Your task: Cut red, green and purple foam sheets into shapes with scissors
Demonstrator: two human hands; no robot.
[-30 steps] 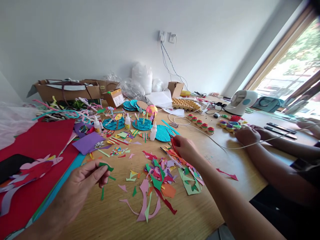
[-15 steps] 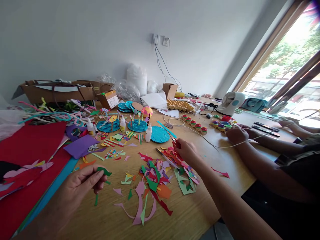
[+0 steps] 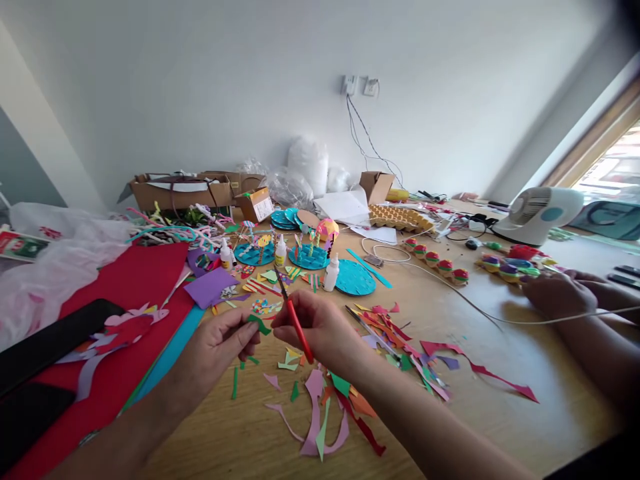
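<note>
Between the thumb and fingers of my left hand (image 3: 223,340) is a small dark green paper piece (image 3: 260,325). Close on its right, my right hand (image 3: 323,327) grips a pair of red-handled scissors (image 3: 299,327), the blades pointing up and away from me. My right fingertips come near the paper's edge; whether they touch it I cannot tell. Below both hands lie pink paper scraps (image 3: 314,407), with thin green strips (image 3: 235,383) under my left hand. Colourful scraps (image 3: 395,333) and a second, slim pointed tool (image 3: 370,328) lie beyond my right forearm.
Glue bottles (image 3: 331,273) stand by blue round bases (image 3: 355,277) with paper decorations. Red sheets (image 3: 125,287) cover the left side. A white cable (image 3: 470,303) crosses toward a co-worker's hands (image 3: 560,293) at the right. A fan (image 3: 540,213) stands at the back right.
My right hand has moved left from the scrap pile, bringing the red scissors beside the green paper in my left hand. The view has turned left.
</note>
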